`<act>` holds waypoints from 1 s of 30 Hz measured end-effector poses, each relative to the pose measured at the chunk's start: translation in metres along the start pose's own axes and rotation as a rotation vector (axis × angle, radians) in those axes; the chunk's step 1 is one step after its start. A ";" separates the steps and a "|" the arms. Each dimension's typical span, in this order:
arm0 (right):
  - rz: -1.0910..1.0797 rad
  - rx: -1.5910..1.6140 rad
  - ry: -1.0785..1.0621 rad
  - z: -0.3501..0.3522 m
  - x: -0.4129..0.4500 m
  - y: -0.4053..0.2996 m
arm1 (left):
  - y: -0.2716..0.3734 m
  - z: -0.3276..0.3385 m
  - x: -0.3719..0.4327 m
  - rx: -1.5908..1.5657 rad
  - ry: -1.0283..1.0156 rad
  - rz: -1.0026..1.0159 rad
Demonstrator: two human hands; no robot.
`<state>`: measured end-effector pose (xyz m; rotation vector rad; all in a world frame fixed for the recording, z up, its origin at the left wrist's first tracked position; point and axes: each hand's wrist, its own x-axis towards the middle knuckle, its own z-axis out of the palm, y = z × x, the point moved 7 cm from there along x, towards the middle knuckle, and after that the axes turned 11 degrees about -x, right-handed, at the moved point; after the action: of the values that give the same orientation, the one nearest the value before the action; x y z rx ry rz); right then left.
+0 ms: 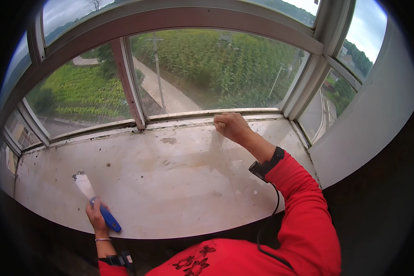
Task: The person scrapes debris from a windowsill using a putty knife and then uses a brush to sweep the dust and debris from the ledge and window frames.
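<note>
My left hand (96, 216) grips a putty knife (107, 216) by its blue handle. Its metal blade (85, 185) points away from me over the left part of the white windowsill (172, 210), and dark residue coats the blade's tip. Farther off, my right hand (234, 128) is at the lower window track (183, 119), its fingers curled closed. I see nothing between those fingers, though their undersides are hidden. Dirt and dark specks line the joint where the sill meets the window frame (141, 125).
Small crumbs (108, 164) and flaking stains (168, 140) are scattered on the sill. A white side wall (362, 120) curves up at the right. A black cable (275, 196) hangs from the band on my right wrist. Glass panes (214, 76) rise behind the sill.
</note>
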<state>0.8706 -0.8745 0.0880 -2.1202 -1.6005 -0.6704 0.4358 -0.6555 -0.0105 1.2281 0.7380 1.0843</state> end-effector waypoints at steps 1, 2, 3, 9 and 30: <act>0.087 0.087 0.082 -0.014 0.001 0.024 | 0.001 -0.004 0.001 -0.004 0.012 0.000; 0.213 0.077 0.051 -0.021 -0.003 0.053 | -0.001 -0.004 0.001 0.022 -0.001 0.008; 0.220 0.083 0.021 -0.023 -0.010 0.081 | -0.004 0.000 0.002 0.042 -0.018 0.013; 0.549 0.584 -0.211 0.004 -0.042 0.172 | -0.008 -0.009 0.005 0.036 -0.005 -0.005; -0.160 0.366 -0.016 0.098 0.059 -0.122 | -0.007 -0.006 0.004 0.028 0.002 -0.003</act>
<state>0.7796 -0.7398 0.0480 -1.7523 -1.7601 -0.3716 0.4331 -0.6495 -0.0184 1.2494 0.7586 1.0765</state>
